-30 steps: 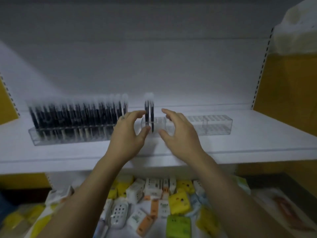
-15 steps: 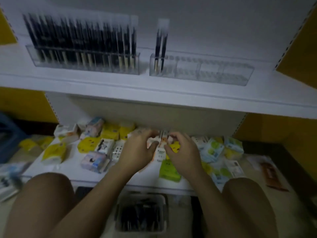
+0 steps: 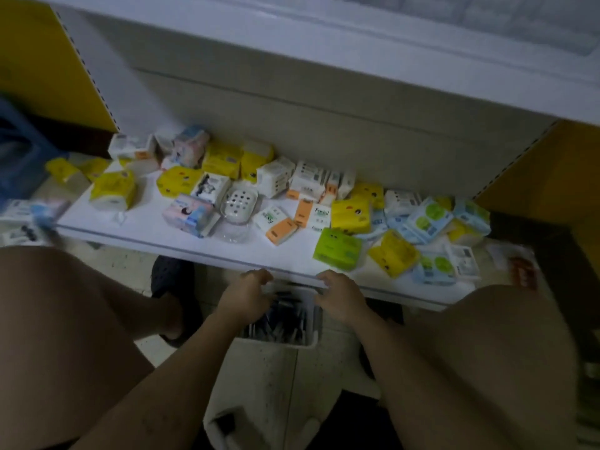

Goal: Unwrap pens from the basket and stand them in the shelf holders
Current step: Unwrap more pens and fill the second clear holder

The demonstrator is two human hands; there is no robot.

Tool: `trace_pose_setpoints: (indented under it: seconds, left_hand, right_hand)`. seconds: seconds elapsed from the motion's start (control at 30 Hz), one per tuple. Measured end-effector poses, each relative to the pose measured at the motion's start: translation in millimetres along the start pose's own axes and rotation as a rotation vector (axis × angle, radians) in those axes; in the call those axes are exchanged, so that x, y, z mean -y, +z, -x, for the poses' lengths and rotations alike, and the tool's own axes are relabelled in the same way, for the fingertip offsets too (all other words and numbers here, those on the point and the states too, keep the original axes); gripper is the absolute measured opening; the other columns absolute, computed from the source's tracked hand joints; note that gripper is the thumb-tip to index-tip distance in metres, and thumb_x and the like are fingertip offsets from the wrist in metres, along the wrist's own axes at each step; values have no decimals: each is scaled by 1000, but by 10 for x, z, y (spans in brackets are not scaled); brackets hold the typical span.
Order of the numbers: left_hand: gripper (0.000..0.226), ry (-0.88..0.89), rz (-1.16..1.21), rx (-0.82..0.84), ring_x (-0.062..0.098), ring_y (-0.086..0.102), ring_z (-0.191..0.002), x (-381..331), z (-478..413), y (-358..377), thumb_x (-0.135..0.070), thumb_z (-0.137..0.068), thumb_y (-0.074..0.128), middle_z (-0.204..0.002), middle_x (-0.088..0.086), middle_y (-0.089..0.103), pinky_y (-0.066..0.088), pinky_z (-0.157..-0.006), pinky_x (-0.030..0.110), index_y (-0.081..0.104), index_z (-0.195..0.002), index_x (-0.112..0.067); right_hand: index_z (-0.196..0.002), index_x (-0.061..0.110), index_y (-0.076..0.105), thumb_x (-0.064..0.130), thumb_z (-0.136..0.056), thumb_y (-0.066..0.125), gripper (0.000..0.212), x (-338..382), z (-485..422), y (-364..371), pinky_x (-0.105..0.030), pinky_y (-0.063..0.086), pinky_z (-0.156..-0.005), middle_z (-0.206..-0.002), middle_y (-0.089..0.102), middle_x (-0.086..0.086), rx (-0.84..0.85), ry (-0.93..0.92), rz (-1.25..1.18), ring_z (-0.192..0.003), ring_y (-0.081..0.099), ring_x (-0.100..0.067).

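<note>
Under lower shelf (image 3: 201, 251) edge, basket (image 3: 308, 344) sitting between both hands: wrapped pens (image 3: 285, 319) running lengthwise away, touching left hand (image 3: 246, 297); right hand (image 3: 341, 298) hovering just beside, both half-curled, gripping nothing visible.

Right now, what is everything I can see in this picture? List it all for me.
basket: one, white, on the floor under the lower shelf's front edge, between the knees
wrapped pens: many, dark, lying in the basket; number cannot be told
lower shelf: one, white, across the middle
tissue packs: many, yellow, white, orange, green, pale blue and pink, scattered over the lower shelf
soap dish: one, white with dark holes, among the packs
upper shelf: one, white, along the top
shoe: one, dark, on the floor at left
left hand: over the basket's left side, fingers curled
right hand: over the basket's right rim
knees: two, bare, at either side
</note>
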State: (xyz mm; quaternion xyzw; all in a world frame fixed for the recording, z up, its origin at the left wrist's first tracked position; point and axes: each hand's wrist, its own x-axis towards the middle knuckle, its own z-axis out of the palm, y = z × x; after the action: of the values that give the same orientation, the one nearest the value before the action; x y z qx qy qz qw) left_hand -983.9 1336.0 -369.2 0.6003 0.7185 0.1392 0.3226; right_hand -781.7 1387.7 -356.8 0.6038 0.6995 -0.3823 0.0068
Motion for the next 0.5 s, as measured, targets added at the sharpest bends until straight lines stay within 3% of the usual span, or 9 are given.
trace_pose_setpoints:
  seconds: [0.1,0.17,0.23,0.27,0.3,0.37,0.43,0.5]
  left_hand:
    - [33,-61,3,33,21,60,-106,172,-14,65,-25,-85,66,-120,5,63,49,-89,27,61,-117,-18]
    - [30,-95,-17,73,23,61,-103,261,-37,123,-24,-87,64,-116,7,65,49,-86,27,62,-116,-18]
    - [30,-122,-40,125,25,61,-103,345,-70,204,-24,-88,62,-115,8,65,48,-84,27,62,-118,-19]
    - [31,-135,-38,157,25,61,-103,382,-91,253,-25,-89,62,-116,8,65,48,-82,27,61,-120,-20]
    - [32,-151,-25,188,25,60,-103,420,-116,305,-25,-90,61,-116,8,64,46,-80,25,60,-121,-19]
    - [33,-197,1,238,25,59,-103,506,-178,421,-26,-90,61,-114,8,64,42,-76,22,59,-121,-16]
    - [32,-234,18,269,24,59,-98,614,-266,565,-29,-89,62,-112,8,64,43,-74,22,60,-118,-14]
    - [33,-283,25,299,22,58,-96,732,-366,726,-31,-89,62,-112,7,63,44,-75,24,61,-116,-14]
  right_hand:
    - [-140,14,44,30,-93,60,52,-134,-128,136,-32,43,-89,-140,47,-11,107,-2,117,-120,51,-28]
    - [-136,9,47,30,-93,60,49,-194,-201,182,-30,42,-81,-129,54,-14,153,11,144,-109,55,-29]
    - [-105,6,60,22,-93,58,20,-248,-264,253,-29,34,-64,-92,57,-15,195,55,90,-76,51,-25]
    - [-81,8,54,18,-92,57,14,-299,-322,307,-30,27,-59,-71,46,-12,208,74,68,-63,40,-24]
    - [-68,11,43,15,-90,56,26,-379,-400,381,-31,21,-59,-62,31,-10,229,81,57,-59,30,-23]
    - [-63,14,34,14,-89,56,34,-462,-497,498,-32,20,-61,-64,24,-11,291,89,52,-60,26,-23]
    - [-64,7,45,11,-90,54,28,-472,-572,631,-31,27,-58,-69,33,-20,384,152,71,-60,36,-29]
    - [-73,-4,61,9,-91,55,23,-479,-679,796,-34,39,-60,-79,50,-32,441,207,59,-71,54,-41]
